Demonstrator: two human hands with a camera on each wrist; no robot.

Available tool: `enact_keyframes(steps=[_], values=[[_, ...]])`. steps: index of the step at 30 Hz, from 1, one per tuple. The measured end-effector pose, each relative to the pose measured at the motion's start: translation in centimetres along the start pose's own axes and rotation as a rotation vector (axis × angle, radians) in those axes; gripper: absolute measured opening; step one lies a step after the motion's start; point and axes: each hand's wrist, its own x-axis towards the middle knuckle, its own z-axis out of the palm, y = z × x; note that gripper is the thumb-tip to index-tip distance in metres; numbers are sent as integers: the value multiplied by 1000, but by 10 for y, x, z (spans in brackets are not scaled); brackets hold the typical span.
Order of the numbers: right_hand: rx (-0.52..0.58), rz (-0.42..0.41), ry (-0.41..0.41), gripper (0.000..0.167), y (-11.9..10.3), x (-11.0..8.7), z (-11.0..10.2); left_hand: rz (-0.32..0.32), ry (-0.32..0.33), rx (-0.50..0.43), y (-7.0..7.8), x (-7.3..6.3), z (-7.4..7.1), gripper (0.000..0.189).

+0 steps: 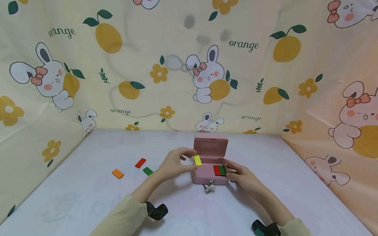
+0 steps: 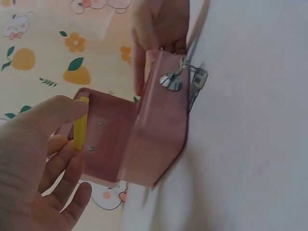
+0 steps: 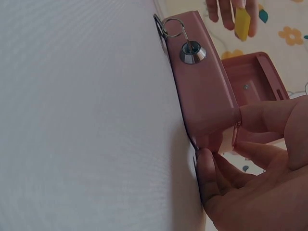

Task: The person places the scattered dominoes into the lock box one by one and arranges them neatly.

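Observation:
A pink cash box [image 1: 202, 180] stands on the table, its lid [image 1: 210, 147] raised at the back. My left hand [image 1: 175, 164] pinches a flat yellow block [image 1: 197, 160] between thumb and fingers, above the box's left side. In the left wrist view the yellow block [image 2: 81, 124] appears edge-on against the raised lid. At the box's right side, my right hand [image 1: 247, 181] grips the wall, with fingers [image 3: 264, 116] over the edge and others lower on the outside. Inside, a red block [image 1: 217, 170] and a green block [image 1: 222, 170] lie side by side at the right.
Keys [image 1: 208, 189] hang from the lock on the box's front. Left of the box lie a loose red block [image 1: 140, 163], an orange block [image 1: 117, 173] and a green block [image 1: 148, 171] partly behind the left wrist. A printed cloth surrounds the white table [image 1: 183, 213].

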Motion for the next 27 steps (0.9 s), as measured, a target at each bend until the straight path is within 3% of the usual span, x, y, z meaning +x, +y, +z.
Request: enact_keyframes(steps=[10, 17, 27], values=[[9, -1, 5, 56, -1, 0, 1, -42, -48, 25, -2, 11, 17, 48], [-2, -9, -2, 57, -1, -2, 0, -91, -54, 70, -8, 17, 25, 50], [17, 3, -5, 57, 0, -1, 0, -132, -58, 64, -10, 19, 32, 48]])
